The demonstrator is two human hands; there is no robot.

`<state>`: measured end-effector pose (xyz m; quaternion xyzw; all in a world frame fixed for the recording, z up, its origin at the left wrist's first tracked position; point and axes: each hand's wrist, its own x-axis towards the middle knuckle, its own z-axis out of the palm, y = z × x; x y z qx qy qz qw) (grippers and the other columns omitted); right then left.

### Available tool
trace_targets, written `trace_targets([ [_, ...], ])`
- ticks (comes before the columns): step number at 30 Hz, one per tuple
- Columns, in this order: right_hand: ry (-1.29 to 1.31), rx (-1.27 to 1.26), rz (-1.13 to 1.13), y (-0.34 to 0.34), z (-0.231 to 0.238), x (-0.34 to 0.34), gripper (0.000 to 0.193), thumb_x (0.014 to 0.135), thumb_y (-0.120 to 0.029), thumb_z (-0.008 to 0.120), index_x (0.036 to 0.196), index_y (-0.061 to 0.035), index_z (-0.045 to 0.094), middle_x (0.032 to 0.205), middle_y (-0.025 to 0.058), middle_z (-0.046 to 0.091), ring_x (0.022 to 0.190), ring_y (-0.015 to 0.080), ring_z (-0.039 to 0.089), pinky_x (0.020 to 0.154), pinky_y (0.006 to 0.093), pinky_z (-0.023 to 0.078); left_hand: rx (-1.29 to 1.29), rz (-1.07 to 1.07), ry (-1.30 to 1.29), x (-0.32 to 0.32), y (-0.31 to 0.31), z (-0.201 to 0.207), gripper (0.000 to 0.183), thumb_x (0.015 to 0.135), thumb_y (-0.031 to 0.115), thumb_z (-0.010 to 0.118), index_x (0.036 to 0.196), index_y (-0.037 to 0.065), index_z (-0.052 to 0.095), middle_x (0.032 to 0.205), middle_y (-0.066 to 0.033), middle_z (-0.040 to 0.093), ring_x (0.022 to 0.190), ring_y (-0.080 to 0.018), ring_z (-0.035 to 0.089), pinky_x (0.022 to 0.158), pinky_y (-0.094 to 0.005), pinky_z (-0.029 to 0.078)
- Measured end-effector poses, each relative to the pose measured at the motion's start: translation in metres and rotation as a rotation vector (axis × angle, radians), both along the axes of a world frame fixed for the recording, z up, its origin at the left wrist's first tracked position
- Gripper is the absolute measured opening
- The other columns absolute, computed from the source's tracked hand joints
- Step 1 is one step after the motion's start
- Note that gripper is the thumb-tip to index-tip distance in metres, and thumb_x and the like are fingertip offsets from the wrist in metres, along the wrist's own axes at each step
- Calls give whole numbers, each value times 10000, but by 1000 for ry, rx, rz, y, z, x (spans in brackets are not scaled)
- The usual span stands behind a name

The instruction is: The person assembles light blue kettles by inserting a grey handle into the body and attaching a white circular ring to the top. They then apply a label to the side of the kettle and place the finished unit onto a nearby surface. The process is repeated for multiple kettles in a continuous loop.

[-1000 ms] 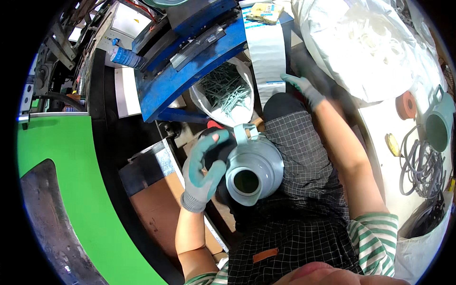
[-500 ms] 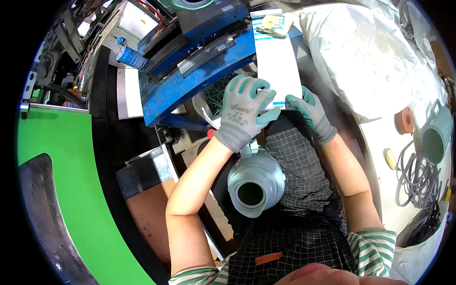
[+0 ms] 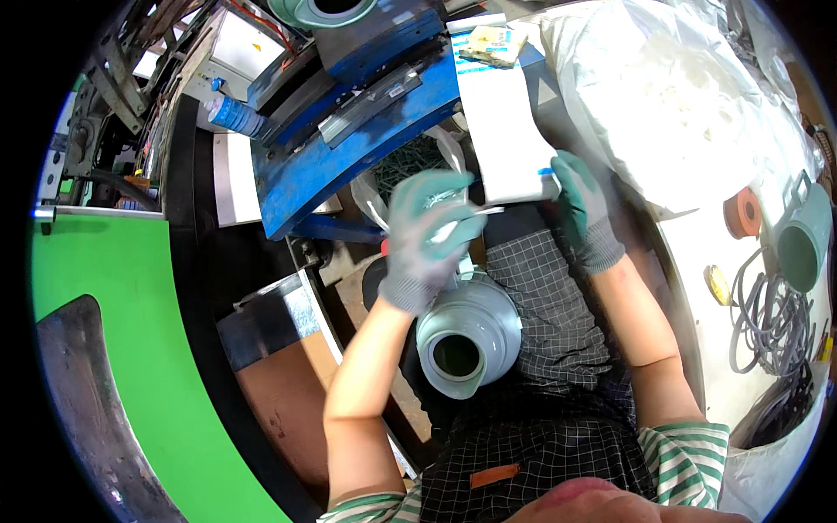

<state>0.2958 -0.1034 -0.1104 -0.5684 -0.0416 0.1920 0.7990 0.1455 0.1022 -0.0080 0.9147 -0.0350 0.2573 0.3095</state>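
Note:
My left hand (image 3: 427, 231), in a grey-and-green glove and blurred by motion, is pinched around a small white label (image 3: 490, 210), only partly visible at the fingertips. A long white label strip (image 3: 501, 122) with blue marks hangs over the edge of the blue bench, its lower end curling. My right hand (image 3: 581, 205), gloved alike, pinches that strip's lower right corner between thumb and fingers. Between my thighs rests a grey-green plastic jug (image 3: 493, 318), its round mouth toward me and its handle side under my left wrist.
A blue metal bench (image 3: 349, 166) stands ahead, with a bag of dark green pieces (image 3: 414, 161) below it. To the right are a large white bag (image 3: 645, 105), a brown tape roll (image 3: 742, 215), another green jug (image 3: 802, 244) and coiled grey cords (image 3: 772, 327). A green panel (image 3: 113, 261) lies left.
My left hand has drawn back from the strip, toward me and a little left, with a white label. My right hand stays at the strip's corner, now gripping it, and the strip's lower end has bent.

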Motion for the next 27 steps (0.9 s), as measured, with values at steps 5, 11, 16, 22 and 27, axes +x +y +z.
trace_targets([
  [5,-396,-255,-161,-71,7,-46,366,1070,-227,598,1374,-24,583,1198,99,618,1052,155,622,912,280,540,-838,693,-53,-106,-9,-66,110,928,-6,748,1034,-35,753,896,-34,702,831,-112,634,776,-263,517],
  [11,380,-232,749,-169,66,-124,728,1093,-590,432,1595,-71,333,1128,179,730,878,258,766,697,324,652,-1061,509,-160,-113,-82,-65,15,944,30,737,938,17,732,917,-36,722,781,-120,658,736,-271,543],
  [16,545,-253,678,-185,81,-172,970,1000,-484,674,1679,-60,126,1555,221,456,1298,351,630,916,476,656,-526,-140,-59,-123,-145,-19,286,796,274,837,1035,131,768,1029,-96,745,958,-318,737,920,-455,582],
  [22,-154,-474,667,-185,85,-187,1402,717,-628,907,1680,0,104,1685,223,294,1543,332,346,1248,464,321,-1218,286,-244,-165,-103,-20,194,962,203,790,1009,22,739,972,-92,727,882,-198,717,803,-346,595],
  [27,-479,-662,632,-189,68,-197,1357,748,-565,893,1676,6,85,1649,256,348,1487,362,441,1190,466,415,-1159,324,-131,-175,-48,-40,170,1023,151,671,1054,-11,712,883,-62,670,720,-117,643,633,-225,486],
])
